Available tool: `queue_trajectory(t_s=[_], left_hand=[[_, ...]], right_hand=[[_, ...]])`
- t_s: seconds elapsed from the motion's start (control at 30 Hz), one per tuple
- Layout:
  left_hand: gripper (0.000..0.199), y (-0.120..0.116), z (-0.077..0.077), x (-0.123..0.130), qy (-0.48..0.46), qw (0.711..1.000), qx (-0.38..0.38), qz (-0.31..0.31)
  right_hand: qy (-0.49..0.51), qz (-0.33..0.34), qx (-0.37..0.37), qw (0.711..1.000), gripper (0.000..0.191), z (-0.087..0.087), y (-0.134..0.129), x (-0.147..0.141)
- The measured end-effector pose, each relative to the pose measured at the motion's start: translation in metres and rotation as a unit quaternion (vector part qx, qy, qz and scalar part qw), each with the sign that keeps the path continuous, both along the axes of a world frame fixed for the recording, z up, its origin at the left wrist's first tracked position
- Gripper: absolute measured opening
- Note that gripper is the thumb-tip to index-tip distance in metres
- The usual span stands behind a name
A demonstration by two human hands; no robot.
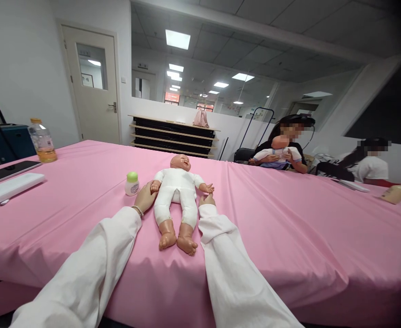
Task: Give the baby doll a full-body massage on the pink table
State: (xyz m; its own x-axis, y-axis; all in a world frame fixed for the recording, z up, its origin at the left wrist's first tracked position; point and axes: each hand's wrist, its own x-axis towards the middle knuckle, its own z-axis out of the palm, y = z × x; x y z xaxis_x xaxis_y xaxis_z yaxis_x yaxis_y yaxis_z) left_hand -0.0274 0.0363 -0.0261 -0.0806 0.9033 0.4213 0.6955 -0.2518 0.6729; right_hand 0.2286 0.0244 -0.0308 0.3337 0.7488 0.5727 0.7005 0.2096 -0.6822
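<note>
A baby doll [177, 184] with a white cloth body and bare plastic head, hands and feet lies on its back on the pink-covered table, feet toward me. My left hand [144, 199] is at the doll's hand on the left, which sits between my thumb and fingers. On the other side, my right hand [207, 199] is closed at the doll's other hand; its fingers are partly hidden. A small white bottle with a green cap [132, 184] stands just left of my left hand.
The pink cloth [271, 228] hangs over the table's near edge. At left are a drink bottle [43, 141], a dark tablet [11, 171] and a long white case [12, 189]. A lotion bottle [396, 193] lies at far right. Across the table, a person [265, 148] holds another doll [279, 152]; another person [373, 164] sits farther right.
</note>
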Motion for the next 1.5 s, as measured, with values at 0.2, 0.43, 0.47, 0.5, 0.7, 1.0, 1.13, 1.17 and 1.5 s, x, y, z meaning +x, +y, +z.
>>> queue_trajectory(t_s=[0.2,0.43,0.47,0.5,0.7,1.0,1.13,1.17,1.5], left_hand=[[0.046,0.006,0.01,0.016,-0.068,0.994,0.069,0.047],[0.031,0.063,0.022,0.035,-0.049,0.984,0.166,0.048],[0.033,0.075,0.023,0.036,-0.047,0.982,0.173,0.062],[0.035,0.086,0.023,0.038,-0.049,0.98,0.176,0.077],[0.03,0.142,0.011,0.039,-0.064,0.975,0.17,0.126],[0.033,0.147,0.003,0.031,-0.045,0.995,0.066,0.066],[0.038,0.147,0.002,0.031,-0.031,0.999,0.029,0.03],[0.038,0.147,0.002,0.031,-0.025,0.999,0.022,0.025],[0.04,0.146,0.001,0.029,0.069,0.993,-0.062,0.07]], right_hand=[[-0.017,-0.006,0.01,1.0,0.053,0.012,0.027,-0.011],[-0.083,-0.058,0.105,0.989,0.047,0.033,0.078,-0.016],[-0.072,-0.063,0.117,0.988,0.045,0.036,0.089,-0.017],[-0.056,-0.069,0.125,0.988,0.042,0.039,0.1,-0.018],[0.026,-0.069,0.095,0.993,0.033,0.031,0.154,-0.011],[0.091,-0.054,0.006,0.994,0.035,0.016,0.156,-0.001],[0.099,-0.035,-0.024,0.994,0.04,0.013,0.16,0.001],[0.1,-0.033,-0.034,0.994,0.041,0.012,0.161,0.001],[0.087,-0.011,-0.076,0.993,0.046,0.01,0.161,0.006]])
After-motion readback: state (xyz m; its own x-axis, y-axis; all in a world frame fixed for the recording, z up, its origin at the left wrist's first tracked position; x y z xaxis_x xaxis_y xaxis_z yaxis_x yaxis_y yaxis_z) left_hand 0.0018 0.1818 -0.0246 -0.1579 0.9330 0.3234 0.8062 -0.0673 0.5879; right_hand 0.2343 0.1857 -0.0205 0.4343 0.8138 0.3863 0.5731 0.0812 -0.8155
